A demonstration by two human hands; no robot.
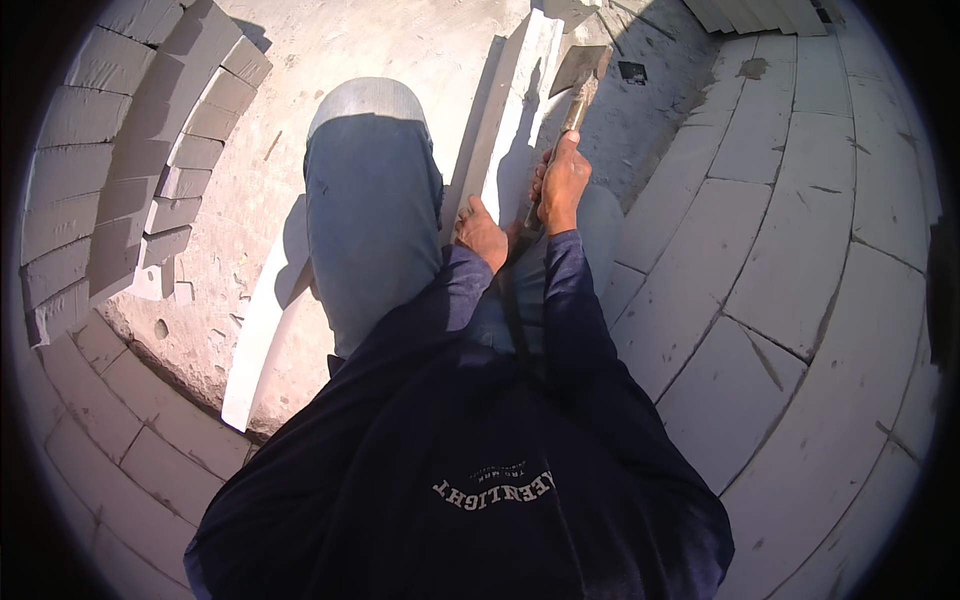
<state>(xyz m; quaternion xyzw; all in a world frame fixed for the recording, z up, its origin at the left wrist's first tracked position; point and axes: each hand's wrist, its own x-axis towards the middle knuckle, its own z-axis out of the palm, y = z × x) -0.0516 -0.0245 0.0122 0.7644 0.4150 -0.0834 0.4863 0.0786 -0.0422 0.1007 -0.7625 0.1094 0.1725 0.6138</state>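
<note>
A long pale block (pixel 522 70) lies on the concrete between my knees, partly hidden by my left knee and hands. My left hand (pixel 480 232) grips its near end, fingers curled over the edge. My right hand (pixel 560 185) is closed round the handle of a hand tool with a broad metal blade (pixel 582 72). The tool is raised beside the block's right side, blade toward the far end. Whether the blade touches the block, I cannot tell.
Pale blocks (pixel 80 140) are stacked at the left. Rows of long blocks (pixel 770 230) run along the right, with more at the lower left (pixel 150 420). Another pale strip (pixel 250 360) lies beside my left knee on the dusty concrete (pixel 260 150). A small dark object (pixel 632 73) lies beyond the tool.
</note>
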